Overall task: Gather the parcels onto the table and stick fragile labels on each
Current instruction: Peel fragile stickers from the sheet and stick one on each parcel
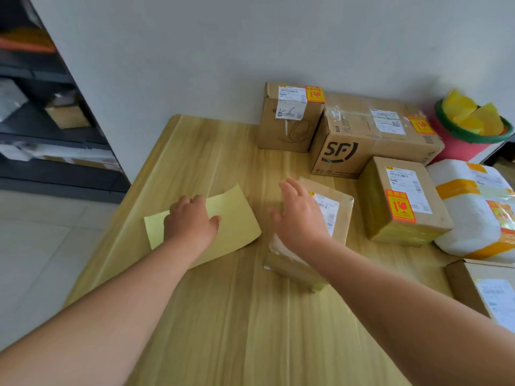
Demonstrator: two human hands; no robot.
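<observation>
On the wooden table (223, 316) lies a pale yellow backing sheet (237, 218). My left hand (191, 220) rests on it, fingers bent down onto the paper. My right hand (299, 215) lies flat, fingers straight, on a small taped brown parcel (338, 215) with a white shipping label. Behind stand a small carton (287, 126) and an SF carton (370, 137); to the right sit a taped brown box (401, 201) and a white padded parcel (473, 210). All four carry orange fragile labels.
Another carton (485, 291) with a white label sits at the right edge. A pink bin (462, 143) with a green rim holds yellow paper scraps at the back right. Dark shelving (50, 115) with parcels stands left of the table, beyond a tiled floor.
</observation>
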